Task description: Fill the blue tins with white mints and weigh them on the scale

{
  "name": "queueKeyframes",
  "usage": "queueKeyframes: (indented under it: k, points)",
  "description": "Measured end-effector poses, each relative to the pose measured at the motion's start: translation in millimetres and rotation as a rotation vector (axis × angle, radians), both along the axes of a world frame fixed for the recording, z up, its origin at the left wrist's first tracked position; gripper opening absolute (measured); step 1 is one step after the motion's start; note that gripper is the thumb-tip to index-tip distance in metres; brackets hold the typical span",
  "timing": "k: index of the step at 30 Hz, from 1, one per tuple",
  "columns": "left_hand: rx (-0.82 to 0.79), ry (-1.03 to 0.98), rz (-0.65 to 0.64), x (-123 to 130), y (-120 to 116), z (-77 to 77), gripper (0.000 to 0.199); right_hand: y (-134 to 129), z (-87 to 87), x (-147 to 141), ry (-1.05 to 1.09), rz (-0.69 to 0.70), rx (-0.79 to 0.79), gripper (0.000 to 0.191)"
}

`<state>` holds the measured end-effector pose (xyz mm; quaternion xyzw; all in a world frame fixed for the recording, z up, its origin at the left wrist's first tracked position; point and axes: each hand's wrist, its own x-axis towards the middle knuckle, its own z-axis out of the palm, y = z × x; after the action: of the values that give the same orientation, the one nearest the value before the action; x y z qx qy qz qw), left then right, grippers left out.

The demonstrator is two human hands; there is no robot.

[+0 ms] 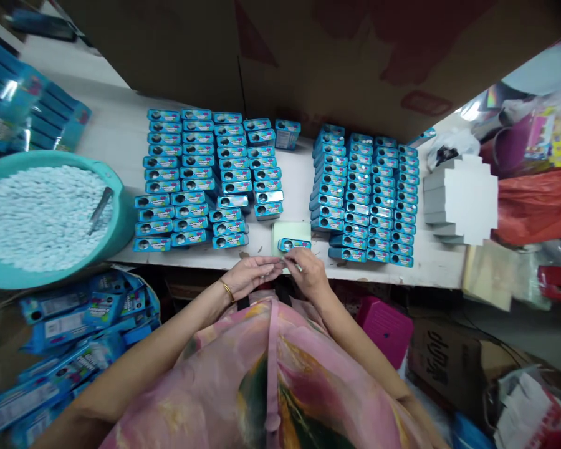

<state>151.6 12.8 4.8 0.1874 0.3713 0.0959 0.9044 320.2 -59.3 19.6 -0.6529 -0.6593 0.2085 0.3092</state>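
Note:
My left hand (252, 274) and my right hand (310, 272) meet at the table's front edge, fingertips pinched close together. Whatever lies between the fingertips is too small to make out. Just beyond them, a small blue box (290, 243) with a dark round spot on its narrow face rests on a pale green pad (287, 228). To the left of the pad stand several columns of similar blue boxes (229, 227); more blue boxes (330, 222) are lined up in columns to its right.
A turquoise tub (116, 209) of small white pieces (42, 215) with a metal scoop (101, 206) stands at left. Below it lie blue packets (70, 324). A large cardboard carton (280, 62) borders the back. White cardboard pieces (467, 199) and a pink stool (386, 330) are at right.

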Motion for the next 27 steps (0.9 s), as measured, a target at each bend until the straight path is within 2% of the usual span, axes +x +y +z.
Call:
queueKeyframes:
  k: [4, 8, 10, 14, 18, 22, 25, 27]
  points:
    - [0.0, 0.094, 0.077, -10.3, 5.9, -1.3, 0.022, 6.2, -2.1, 26.5, -0.111, -0.092, 0.043, 0.02]
    - [-0.023, 0.201, 0.195, -40.5, 4.2, -16.0, 0.022, -3.5, -3.9, 49.6, -0.128, -0.201, 0.035, 0.024]
    - [-0.04, 0.253, 0.26, -55.7, 2.8, -25.3, 0.022, -5.8, -3.5, 53.4, -0.175, -0.17, -0.017, 0.036]
    - [-0.058, 0.3, 0.32, -73.7, 2.2, -36.0, 0.022, 3.5, -5.9, 42.4, -0.343, 0.005, -0.164, 0.057]
    - [-0.057, 0.305, 0.364, -78.9, 3.7, -33.1, 0.022, 23.8, -7.7, 32.5, -0.478, 0.097, -0.237, 0.043]
    - [-0.069, 0.351, 0.427, -90.1, 4.0, -27.2, 0.02, 67.6, 1.7, 52.4, -0.546, 0.08, -0.147, 0.038]
    - [-0.065, 0.393, 0.492, -107.7, 0.8, -27.5, 0.021, 125.8, 11.2, 80.4, -0.623, 0.004, -0.056, 0.037]
    - [-0.055, 0.397, 0.537, -122.3, -4.0, -30.5, 0.024, 171.9, 13.3, 96.2, -0.672, -0.057, -0.049, 0.035]
